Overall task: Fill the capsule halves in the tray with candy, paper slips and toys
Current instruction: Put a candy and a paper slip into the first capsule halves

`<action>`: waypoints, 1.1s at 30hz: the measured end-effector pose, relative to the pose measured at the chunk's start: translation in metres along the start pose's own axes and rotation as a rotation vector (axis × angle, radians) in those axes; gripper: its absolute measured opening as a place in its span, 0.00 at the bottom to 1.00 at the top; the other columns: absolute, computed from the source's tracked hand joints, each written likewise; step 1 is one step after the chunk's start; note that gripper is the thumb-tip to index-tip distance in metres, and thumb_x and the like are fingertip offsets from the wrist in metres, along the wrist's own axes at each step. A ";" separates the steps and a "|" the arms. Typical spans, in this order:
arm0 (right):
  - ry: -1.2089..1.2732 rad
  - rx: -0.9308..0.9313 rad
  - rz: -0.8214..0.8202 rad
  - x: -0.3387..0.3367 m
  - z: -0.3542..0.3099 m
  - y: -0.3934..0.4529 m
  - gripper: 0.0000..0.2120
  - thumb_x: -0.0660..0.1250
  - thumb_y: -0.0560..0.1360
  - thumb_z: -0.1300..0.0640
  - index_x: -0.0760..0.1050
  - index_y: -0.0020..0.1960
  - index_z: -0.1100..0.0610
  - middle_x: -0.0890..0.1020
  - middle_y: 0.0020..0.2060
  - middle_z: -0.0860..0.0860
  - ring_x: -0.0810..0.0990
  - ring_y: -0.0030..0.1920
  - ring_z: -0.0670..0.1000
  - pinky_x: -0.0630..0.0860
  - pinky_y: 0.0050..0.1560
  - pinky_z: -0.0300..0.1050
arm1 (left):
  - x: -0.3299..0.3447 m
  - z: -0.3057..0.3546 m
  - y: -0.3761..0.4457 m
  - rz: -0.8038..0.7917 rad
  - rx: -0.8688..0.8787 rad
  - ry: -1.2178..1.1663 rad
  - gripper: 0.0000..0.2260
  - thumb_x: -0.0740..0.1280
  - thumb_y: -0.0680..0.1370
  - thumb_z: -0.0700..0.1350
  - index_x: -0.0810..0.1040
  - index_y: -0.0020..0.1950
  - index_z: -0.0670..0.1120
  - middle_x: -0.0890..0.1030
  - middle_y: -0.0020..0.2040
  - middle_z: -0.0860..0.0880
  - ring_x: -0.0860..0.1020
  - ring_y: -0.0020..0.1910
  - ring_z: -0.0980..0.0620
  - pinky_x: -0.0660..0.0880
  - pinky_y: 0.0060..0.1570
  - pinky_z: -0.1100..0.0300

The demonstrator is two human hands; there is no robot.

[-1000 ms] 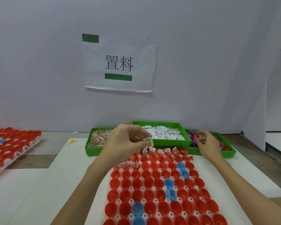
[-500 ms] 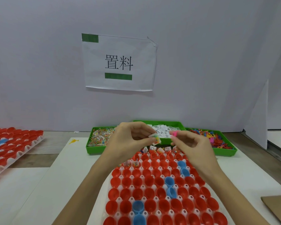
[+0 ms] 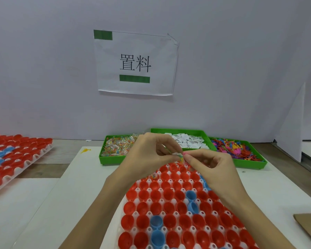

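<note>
right now both hands meet at frame centre, left hand [image 3: 147, 155] pinching a candy packet [image 3: 179, 156], right hand [image 3: 212, 164] pinching a pink toy [image 3: 185, 153], directly above the tray [image 3: 142, 200]'s far capsule halves [image 3: 175, 167].

The surface [image 3: 97, 177] is covered beneath the grip by a capsule tray [image 3: 178, 203]; beyond it, three green bins [image 3: 111, 159] are set.

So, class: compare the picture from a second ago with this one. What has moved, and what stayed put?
The right hand left the toy bin and came in to the left hand, pinching something pink. Both now meet over the capsule tray, fingertips on the small items the left hand holds. The tray, the bins and the sign stayed put.
</note>
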State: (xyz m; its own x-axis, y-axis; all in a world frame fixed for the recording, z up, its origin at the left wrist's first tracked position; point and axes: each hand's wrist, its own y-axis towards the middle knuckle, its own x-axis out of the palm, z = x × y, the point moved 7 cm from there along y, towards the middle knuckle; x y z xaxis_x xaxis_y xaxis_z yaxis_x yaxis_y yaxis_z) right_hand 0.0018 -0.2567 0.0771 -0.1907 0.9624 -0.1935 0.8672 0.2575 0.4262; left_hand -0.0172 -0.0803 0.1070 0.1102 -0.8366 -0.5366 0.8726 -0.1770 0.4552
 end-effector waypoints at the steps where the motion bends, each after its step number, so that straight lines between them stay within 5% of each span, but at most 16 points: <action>1: 0.012 0.001 -0.014 0.002 0.000 0.000 0.06 0.75 0.74 0.55 0.88 0.49 0.47 0.88 0.42 0.46 0.87 0.44 0.46 0.81 0.46 0.34 | 0.000 -0.001 0.000 0.007 0.003 0.017 0.10 0.80 0.72 0.41 0.85 0.51 0.48 0.87 0.41 0.53 0.85 0.40 0.59 0.83 0.45 0.62; 11: -0.138 0.052 -0.263 0.032 0.013 0.026 0.08 0.77 0.74 0.56 0.86 0.52 0.48 0.88 0.46 0.43 0.87 0.48 0.43 0.79 0.51 0.31 | -0.006 -0.033 -0.002 0.086 -0.038 0.160 0.10 0.79 0.73 0.43 0.86 0.52 0.47 0.86 0.42 0.53 0.84 0.38 0.61 0.82 0.42 0.66; 15: -0.307 0.118 -0.315 0.046 0.036 0.037 0.07 0.80 0.71 0.57 0.85 0.48 0.52 0.88 0.42 0.46 0.87 0.45 0.43 0.83 0.54 0.41 | 0.007 -0.051 -0.004 0.026 -0.084 0.269 0.09 0.80 0.72 0.42 0.86 0.51 0.46 0.86 0.42 0.52 0.83 0.38 0.61 0.80 0.42 0.68; 23: -0.596 0.120 -0.362 0.057 0.056 0.041 0.06 0.80 0.70 0.58 0.85 0.45 0.53 0.87 0.38 0.46 0.84 0.40 0.40 0.81 0.46 0.36 | 0.029 -0.072 -0.006 -0.050 -0.154 0.370 0.10 0.78 0.73 0.40 0.85 0.53 0.44 0.88 0.45 0.47 0.84 0.46 0.52 0.79 0.55 0.59; 27: -0.712 0.112 -0.396 0.061 0.058 0.042 0.06 0.77 0.70 0.61 0.83 0.43 0.51 0.82 0.35 0.45 0.79 0.35 0.40 0.73 0.35 0.30 | 0.037 -0.073 -0.005 -0.073 -0.130 0.477 0.11 0.75 0.75 0.41 0.82 0.57 0.46 0.86 0.45 0.49 0.77 0.52 0.48 0.73 0.55 0.53; 33: -0.773 0.101 -0.492 0.068 0.059 0.044 0.07 0.75 0.71 0.62 0.85 0.46 0.51 0.85 0.40 0.43 0.81 0.40 0.40 0.75 0.39 0.30 | 0.041 -0.080 -0.003 -0.123 -0.175 0.571 0.13 0.75 0.76 0.44 0.79 0.60 0.46 0.83 0.52 0.46 0.75 0.56 0.47 0.72 0.53 0.54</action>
State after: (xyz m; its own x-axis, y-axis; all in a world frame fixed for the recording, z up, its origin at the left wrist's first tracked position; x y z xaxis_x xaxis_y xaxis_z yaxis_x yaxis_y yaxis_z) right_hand 0.0542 -0.1854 0.0302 -0.2201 0.4115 -0.8844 0.8128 0.5787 0.0670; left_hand 0.0225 -0.0724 0.0262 0.1990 -0.3964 -0.8963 0.9550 -0.1267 0.2681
